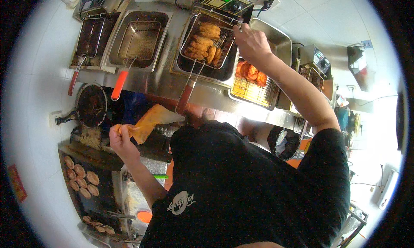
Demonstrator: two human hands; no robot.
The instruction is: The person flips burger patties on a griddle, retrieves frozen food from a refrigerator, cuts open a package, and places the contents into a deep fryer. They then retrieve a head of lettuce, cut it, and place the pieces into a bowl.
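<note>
Head view, left hand: the left hand (120,140) is raised in front of the chest, fingers (117,130) pinched shut on one corner of an orange cloth (148,122).
Orange cloth: it hangs out from the pinch toward the right, its free end spread over the front edge of the desk (146,82), just under the red handle of the loaded basket.
Right hand: the right hand (251,43) reaches up to the back right corner of the fryer basket (207,43); the fingers are curled at the basket's rim, beside the fryer's control box (224,1). Whether they grip the rim or only touch it cannot be told.
Fryer basket: it sits in the right-hand fryer well, loaded with golden breaded pieces (202,45), its red handle (184,99) pointing toward the person.
Other baskets: two empty baskets (138,41) sit in the wells to the left, handles also toward the front edge.
Wire rack: a rack (254,88) with orange fried pieces (251,72) lies below the right forearm, at the right end of the desk.
Griddle: round patties (82,181) lie in rows on a dark griddle at the lower left, below the left hand; a dark pan (91,104) stands above it.
</note>
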